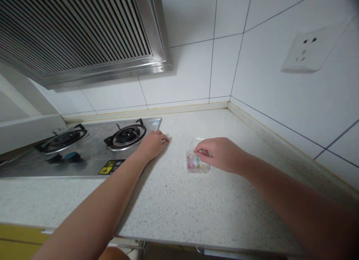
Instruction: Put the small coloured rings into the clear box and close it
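Observation:
A small clear plastic box point(198, 169) lies on the speckled white countertop, its transparent lid point(196, 141) apparently raised at the back. Pink and yellow rosette-shaped pieces point(192, 165) show inside it. Over the box, my right hand point(214, 152) has its thumb and fingers pinched together; whatever is between them is hidden. My left hand point(154, 143) rests on the counter beside the stove's right edge, its fingers loosely bent and holding nothing visible.
To the left is a steel gas stove point(92, 148) with two burners and knobs. A range hood point(84, 32) hangs above it. White tiled walls meet behind the counter, with a socket point(307, 50) on the right wall. Yellow cabinet fronts point(19, 239) lie below the counter edge.

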Action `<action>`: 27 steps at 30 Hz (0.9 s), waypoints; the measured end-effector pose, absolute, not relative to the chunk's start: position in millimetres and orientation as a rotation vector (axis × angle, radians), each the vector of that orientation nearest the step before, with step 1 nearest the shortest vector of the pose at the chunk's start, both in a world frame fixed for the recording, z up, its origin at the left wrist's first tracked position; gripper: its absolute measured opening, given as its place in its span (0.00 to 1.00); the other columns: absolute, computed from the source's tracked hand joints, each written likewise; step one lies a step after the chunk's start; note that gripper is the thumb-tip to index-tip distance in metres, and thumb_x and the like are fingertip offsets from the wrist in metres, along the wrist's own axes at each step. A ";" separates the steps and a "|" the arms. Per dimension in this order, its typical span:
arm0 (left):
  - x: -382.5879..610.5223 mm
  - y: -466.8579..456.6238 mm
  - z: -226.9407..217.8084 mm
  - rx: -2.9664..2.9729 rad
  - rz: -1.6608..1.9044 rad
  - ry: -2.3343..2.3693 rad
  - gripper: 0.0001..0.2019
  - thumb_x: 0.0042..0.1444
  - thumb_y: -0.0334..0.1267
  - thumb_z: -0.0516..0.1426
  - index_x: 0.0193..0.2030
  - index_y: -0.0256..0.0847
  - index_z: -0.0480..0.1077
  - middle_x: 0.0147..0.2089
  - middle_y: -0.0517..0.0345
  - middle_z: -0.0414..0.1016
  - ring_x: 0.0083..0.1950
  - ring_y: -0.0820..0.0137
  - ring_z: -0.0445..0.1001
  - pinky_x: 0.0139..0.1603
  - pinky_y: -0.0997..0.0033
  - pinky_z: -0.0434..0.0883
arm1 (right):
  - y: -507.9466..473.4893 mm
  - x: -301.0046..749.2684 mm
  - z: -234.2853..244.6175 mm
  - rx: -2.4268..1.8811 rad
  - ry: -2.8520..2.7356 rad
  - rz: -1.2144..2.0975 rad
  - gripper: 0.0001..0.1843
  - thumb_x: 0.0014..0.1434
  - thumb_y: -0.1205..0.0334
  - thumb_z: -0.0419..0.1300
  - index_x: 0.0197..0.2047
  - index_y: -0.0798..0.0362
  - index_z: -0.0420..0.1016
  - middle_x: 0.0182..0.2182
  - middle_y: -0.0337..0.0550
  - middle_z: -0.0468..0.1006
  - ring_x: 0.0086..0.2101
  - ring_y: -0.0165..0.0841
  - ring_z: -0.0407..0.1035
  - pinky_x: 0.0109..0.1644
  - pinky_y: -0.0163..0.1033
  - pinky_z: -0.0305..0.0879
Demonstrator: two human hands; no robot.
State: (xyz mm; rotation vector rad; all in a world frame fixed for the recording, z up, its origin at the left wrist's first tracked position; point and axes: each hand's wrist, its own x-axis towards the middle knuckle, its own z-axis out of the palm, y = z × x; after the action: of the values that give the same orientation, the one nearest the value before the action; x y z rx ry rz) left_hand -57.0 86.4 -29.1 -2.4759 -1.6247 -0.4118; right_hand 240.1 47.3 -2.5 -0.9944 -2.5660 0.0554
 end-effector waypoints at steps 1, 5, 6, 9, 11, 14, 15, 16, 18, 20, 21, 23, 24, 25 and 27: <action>-57.4 86.8 -28.8 -2.477 -0.419 -1.629 0.10 0.64 0.36 0.57 0.44 0.43 0.81 0.45 0.50 0.77 0.50 0.59 0.73 0.59 0.59 0.66 | 47.1 240.2 -2.5 -0.988 -2.566 0.057 0.09 0.63 0.62 0.60 0.41 0.50 0.82 0.32 0.39 0.81 0.29 0.31 0.71 0.35 0.37 0.57; -57.8 86.9 -27.9 -2.490 -0.453 -1.638 0.09 0.62 0.36 0.58 0.41 0.42 0.81 0.43 0.50 0.78 0.49 0.58 0.74 0.57 0.59 0.67 | 45.6 240.3 -2.0 -0.991 -2.571 0.045 0.09 0.63 0.62 0.59 0.40 0.50 0.82 0.32 0.39 0.81 0.29 0.31 0.71 0.35 0.37 0.57; -57.7 86.6 -27.7 -2.494 -0.463 -1.639 0.09 0.62 0.36 0.58 0.41 0.42 0.81 0.42 0.50 0.78 0.48 0.58 0.74 0.57 0.59 0.68 | 45.2 240.3 -1.9 -0.994 -2.573 0.041 0.09 0.63 0.62 0.59 0.40 0.50 0.82 0.32 0.40 0.82 0.29 0.31 0.71 0.35 0.37 0.57; -57.5 85.1 -26.5 -2.506 -0.506 -1.650 0.09 0.62 0.36 0.57 0.40 0.41 0.80 0.42 0.50 0.79 0.48 0.58 0.74 0.56 0.59 0.68 | 44.7 240.4 -1.6 -0.994 -2.581 0.038 0.09 0.63 0.62 0.59 0.40 0.50 0.82 0.33 0.40 0.82 0.30 0.32 0.72 0.35 0.37 0.57; -57.2 84.0 -25.7 -2.512 -0.547 -1.660 0.09 0.62 0.36 0.57 0.40 0.41 0.80 0.43 0.49 0.79 0.48 0.58 0.75 0.55 0.59 0.68 | 44.9 240.3 -1.4 -0.995 -2.587 0.034 0.09 0.63 0.62 0.59 0.40 0.50 0.82 0.34 0.40 0.82 0.31 0.32 0.72 0.35 0.37 0.57; -56.1 82.2 -24.4 -2.520 -0.628 -1.680 0.09 0.62 0.36 0.57 0.40 0.40 0.79 0.44 0.49 0.80 0.48 0.57 0.75 0.54 0.59 0.69 | 45.1 240.2 -1.1 -0.996 -2.597 0.025 0.09 0.63 0.62 0.59 0.40 0.50 0.82 0.34 0.40 0.82 0.31 0.33 0.73 0.36 0.37 0.58; -55.4 81.4 -24.0 -2.525 -0.659 -1.689 0.09 0.62 0.36 0.56 0.40 0.40 0.79 0.44 0.49 0.80 0.48 0.58 0.75 0.53 0.60 0.69 | 45.1 240.2 -1.0 -0.996 -2.600 0.023 0.09 0.63 0.62 0.59 0.40 0.50 0.82 0.34 0.40 0.82 0.31 0.33 0.73 0.36 0.38 0.58; -54.6 80.4 -23.7 -2.532 -0.690 -1.700 0.09 0.63 0.37 0.56 0.40 0.40 0.79 0.44 0.49 0.80 0.47 0.58 0.76 0.52 0.61 0.70 | 45.2 240.2 -1.0 -0.997 -2.603 0.022 0.09 0.63 0.62 0.58 0.40 0.50 0.82 0.34 0.40 0.82 0.31 0.32 0.73 0.36 0.38 0.58; -52.5 77.8 -23.1 -2.549 -0.753 -1.721 0.09 0.64 0.38 0.56 0.41 0.40 0.78 0.44 0.50 0.81 0.46 0.59 0.76 0.49 0.63 0.70 | 45.4 240.5 -1.1 -1.000 -2.605 0.021 0.09 0.63 0.62 0.59 0.40 0.50 0.82 0.34 0.40 0.82 0.31 0.32 0.72 0.36 0.38 0.57; -50.0 74.8 -22.5 -2.564 -0.815 -1.740 0.10 0.65 0.39 0.56 0.41 0.40 0.77 0.43 0.50 0.81 0.45 0.60 0.76 0.47 0.64 0.70 | 45.7 240.7 -1.4 -1.001 -2.604 0.024 0.09 0.63 0.62 0.59 0.40 0.50 0.82 0.34 0.40 0.82 0.31 0.32 0.72 0.36 0.38 0.57; -48.6 73.2 -22.1 -2.571 -0.845 -1.749 0.10 0.65 0.40 0.56 0.41 0.39 0.77 0.43 0.49 0.81 0.45 0.60 0.76 0.46 0.64 0.70 | 46.0 240.9 -1.7 -1.001 -2.602 0.026 0.09 0.63 0.63 0.58 0.40 0.50 0.82 0.34 0.40 0.82 0.31 0.32 0.72 0.36 0.38 0.57; -45.1 70.0 -21.2 -2.588 -0.904 -1.772 0.11 0.65 0.41 0.55 0.41 0.39 0.77 0.42 0.50 0.80 0.44 0.61 0.76 0.44 0.64 0.69 | 46.5 241.1 -2.3 -0.995 -2.598 0.031 0.09 0.63 0.63 0.58 0.39 0.50 0.81 0.34 0.40 0.82 0.31 0.32 0.72 0.36 0.38 0.57; -43.0 68.3 -20.6 -2.598 -0.934 -1.786 0.11 0.65 0.41 0.55 0.41 0.39 0.77 0.42 0.50 0.80 0.43 0.61 0.76 0.43 0.65 0.69 | 46.7 241.2 -2.6 -0.992 -2.595 0.031 0.09 0.63 0.63 0.58 0.39 0.50 0.81 0.33 0.40 0.82 0.31 0.32 0.72 0.36 0.38 0.57; -40.7 66.4 -19.8 -2.610 -0.964 -1.800 0.10 0.65 0.41 0.56 0.41 0.39 0.77 0.41 0.50 0.80 0.42 0.62 0.76 0.42 0.65 0.69 | 47.0 241.3 -3.0 -0.989 -2.593 0.032 0.09 0.63 0.63 0.59 0.39 0.50 0.81 0.33 0.40 0.82 0.31 0.32 0.72 0.36 0.38 0.57; -35.1 62.1 -18.0 -2.634 -1.028 -1.825 0.10 0.64 0.41 0.56 0.41 0.39 0.77 0.40 0.52 0.80 0.39 0.63 0.76 0.40 0.66 0.69 | 47.5 241.5 -3.7 -0.984 -2.592 0.039 0.09 0.63 0.63 0.59 0.39 0.50 0.81 0.33 0.39 0.82 0.31 0.31 0.72 0.36 0.37 0.57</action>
State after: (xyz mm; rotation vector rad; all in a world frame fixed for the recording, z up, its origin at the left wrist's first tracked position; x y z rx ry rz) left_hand -35.1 62.1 -18.0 -2.6344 -1.8252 -1.0283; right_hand 241.5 47.5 -3.7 -0.9836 -2.5919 0.0393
